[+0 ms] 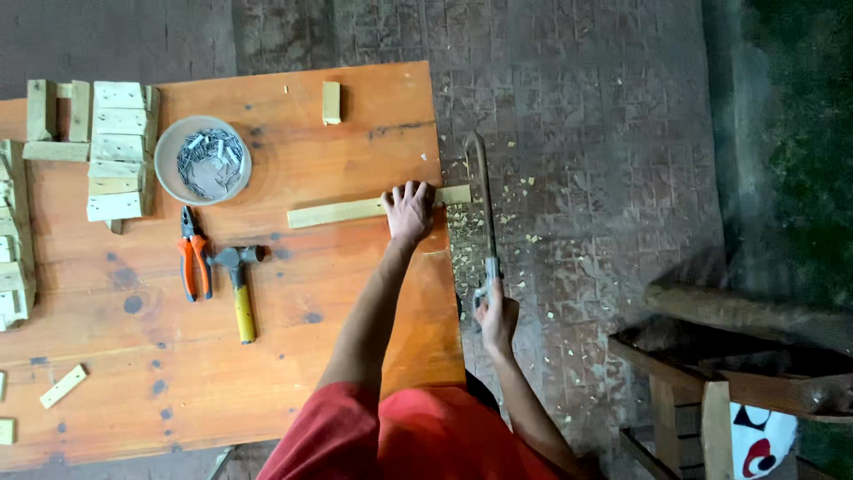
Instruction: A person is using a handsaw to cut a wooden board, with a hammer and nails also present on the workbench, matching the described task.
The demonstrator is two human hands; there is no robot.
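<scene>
**Sawing a wooden strip at the counter's edge**

The step in hand looks like a crosscut. The left hand (410, 212) lies flat on a long wooden strip (355, 212), its grip spread and pressing the wood onto the orange counter (267, 356) near the right edge, at the middle of the frame. The strip runs across the frame, and its short right end sticks out past the counter edge. The right hand (496, 313), lower and just right of the counter, has its grip wrapped tight round the handle of a hacksaw (484, 204). The saw runs up the frame from that hand, with the blade crossing the overhanging end just beside the left fingertips. Wood chips lie on the brick floor (604, 133) below the cut.

As I judge it, the next stroke calls for firm downward pressure on the strip so that it does not twist, and a straight pull of the saw kept apart from the fingers.

Left of the strip lie a hammer (238, 284) and orange-handled pliers (193, 253). Above them stands a bowl of nails (203, 160), and cut wooden blocks (120, 151) are stacked at upper left.
</scene>
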